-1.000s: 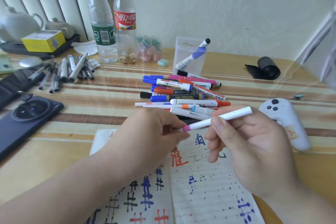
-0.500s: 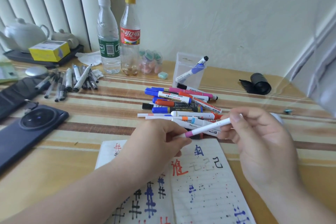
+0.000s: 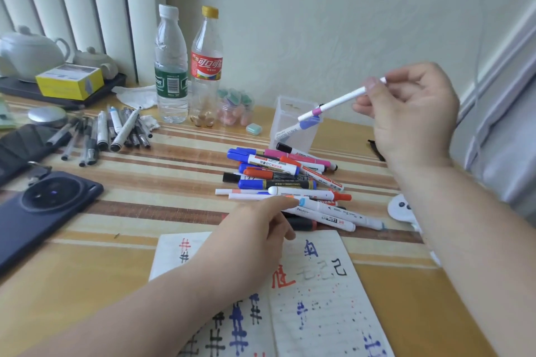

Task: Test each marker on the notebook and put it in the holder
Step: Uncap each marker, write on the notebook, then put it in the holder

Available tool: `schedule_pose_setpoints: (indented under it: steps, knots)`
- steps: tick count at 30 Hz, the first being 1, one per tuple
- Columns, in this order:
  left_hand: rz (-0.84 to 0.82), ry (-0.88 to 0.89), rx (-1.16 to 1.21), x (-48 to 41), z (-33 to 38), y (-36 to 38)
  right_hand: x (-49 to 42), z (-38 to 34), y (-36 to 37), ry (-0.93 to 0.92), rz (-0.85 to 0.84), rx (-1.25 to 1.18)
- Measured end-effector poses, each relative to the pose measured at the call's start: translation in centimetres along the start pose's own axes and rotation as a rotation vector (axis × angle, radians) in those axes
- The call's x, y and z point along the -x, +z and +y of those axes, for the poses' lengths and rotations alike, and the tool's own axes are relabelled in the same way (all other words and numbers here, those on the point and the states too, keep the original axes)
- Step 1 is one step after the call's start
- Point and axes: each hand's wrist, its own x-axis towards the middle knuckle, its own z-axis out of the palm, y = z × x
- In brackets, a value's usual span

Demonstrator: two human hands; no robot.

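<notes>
Right hand (image 3: 406, 113) is raised, thumb and fingers pinching the tail of a slim white marker with a pink band (image 3: 339, 101). Its front end hangs just over the mouth of the clear holder (image 3: 285, 113), where a blue-capped marker (image 3: 301, 126) leans.

Left hand (image 3: 255, 235) holds nothing, fingers loosely extended, tips at the near edge of the marker pile (image 3: 278, 171) on the striped worktop (image 3: 145, 182).

One white barrel in the pile reads "0537". The open notebook (image 3: 319, 313) shows hash marks and a black "己". The red bottle label (image 3: 206, 66) reads 可口可乐.

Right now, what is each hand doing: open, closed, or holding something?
Left hand: open, fingers extended toward the marker pile, holding nothing visible.
Right hand: pinching the white marker near the holder.
</notes>
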Motion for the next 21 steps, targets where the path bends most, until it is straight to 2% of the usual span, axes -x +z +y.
schedule_pose_setpoints:
  steps: [5,13,18,19,21]
  knots:
    - [0.001,0.012,-0.024,0.0,-0.2,0.0,-3.2,4.0,3.5,0.032,0.079,0.100]
    - [0.027,0.037,-0.015,-0.1,-0.7,0.4,-3.3,7.0,5.3,0.045,-0.108,0.375]
    - [0.075,0.027,0.015,-0.3,-0.9,0.5,-1.2,5.8,3.9,0.045,-0.120,0.481]
    - [0.093,0.026,0.024,-0.3,-0.9,0.4,-0.3,5.2,3.5,0.044,-0.158,0.514]
    - [0.137,0.031,0.034,-0.3,-1.1,0.4,1.8,4.2,2.6,0.079,-0.352,0.590]
